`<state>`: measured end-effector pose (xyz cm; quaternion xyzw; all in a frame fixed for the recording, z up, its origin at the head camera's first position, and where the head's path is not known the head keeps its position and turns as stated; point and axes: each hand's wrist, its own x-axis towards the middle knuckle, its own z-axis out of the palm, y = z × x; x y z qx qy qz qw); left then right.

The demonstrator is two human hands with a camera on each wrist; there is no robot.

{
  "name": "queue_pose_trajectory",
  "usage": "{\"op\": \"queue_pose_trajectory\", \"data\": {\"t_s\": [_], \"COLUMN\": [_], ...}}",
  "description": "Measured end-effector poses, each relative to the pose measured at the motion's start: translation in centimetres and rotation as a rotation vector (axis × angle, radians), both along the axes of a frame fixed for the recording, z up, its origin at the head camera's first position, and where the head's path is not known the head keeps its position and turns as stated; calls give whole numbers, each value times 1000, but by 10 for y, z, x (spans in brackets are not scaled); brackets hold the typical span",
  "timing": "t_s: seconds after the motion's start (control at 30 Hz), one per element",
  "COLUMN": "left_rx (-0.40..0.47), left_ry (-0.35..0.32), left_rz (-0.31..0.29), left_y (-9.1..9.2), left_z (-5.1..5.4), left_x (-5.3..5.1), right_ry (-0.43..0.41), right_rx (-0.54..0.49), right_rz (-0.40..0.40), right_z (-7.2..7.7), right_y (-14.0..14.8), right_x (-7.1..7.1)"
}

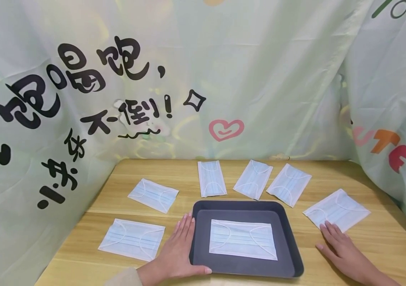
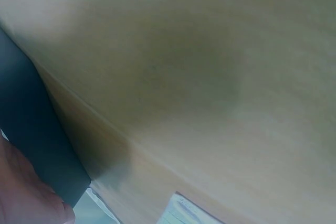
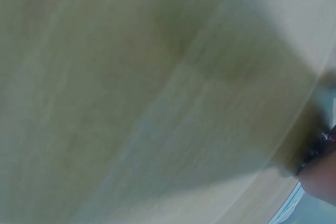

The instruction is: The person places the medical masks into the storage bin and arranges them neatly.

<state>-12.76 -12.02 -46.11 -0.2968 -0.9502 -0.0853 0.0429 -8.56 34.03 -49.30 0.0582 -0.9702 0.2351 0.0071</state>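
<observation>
A dark grey rectangular tray [image 1: 245,210] lies on the wooden table, with one pale blue face mask [image 1: 243,239] flat inside it. My left hand [image 1: 177,254] rests along the tray's left side, fingers extended and thumb at the near rim. To the right of the tray, my right hand [image 1: 346,252] has its fingertips at the near edge of another face mask [image 1: 338,210], with fingers fairly straight. The left wrist view shows the tray's dark side [image 2: 31,108] beside part of the hand; only a bit of the right hand [image 3: 323,179] appears in the right wrist view.
More face masks lie flat around the tray: two at the left, one nearer [image 1: 131,239] and one farther [image 1: 154,195], and three along the back, at left [image 1: 212,178], middle [image 1: 253,179] and right [image 1: 289,185]. A printed curtain [image 1: 278,79] hangs behind the wooden table [image 1: 99,206].
</observation>
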Motion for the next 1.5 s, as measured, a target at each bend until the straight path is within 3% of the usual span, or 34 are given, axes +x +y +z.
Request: {"op": "queue_pose_trajectory", "data": {"t_s": [0.13, 0.6, 0.8, 0.93, 1.07, 1.3, 1.5], "left_rx": [3, 3, 3, 5, -2, -3, 6], "left_ry": [21, -6, 23, 12, -6, 17, 47], "left_rz": [-6, 1, -6, -7, 3, 10, 1], "left_y": [0, -1, -1, 0, 0, 1, 0], "left_z": [0, 0, 0, 0, 3, 2, -2], "left_x": [-1, 0, 0, 0, 0, 1, 1], "right_ry": [2, -21, -42, -54, 90, 434, 475], "right_rx": [0, -41, 18, 69, 109, -18, -79], "right_rz": [-2, 20, 0, -27, -59, -155, -303], "right_z": [-1, -5, -3, 9, 24, 42, 54], "right_y": [-2, -9, -14, -17, -16, 1, 15], "right_x": [1, 11, 14, 11, 3, -16, -31]}}
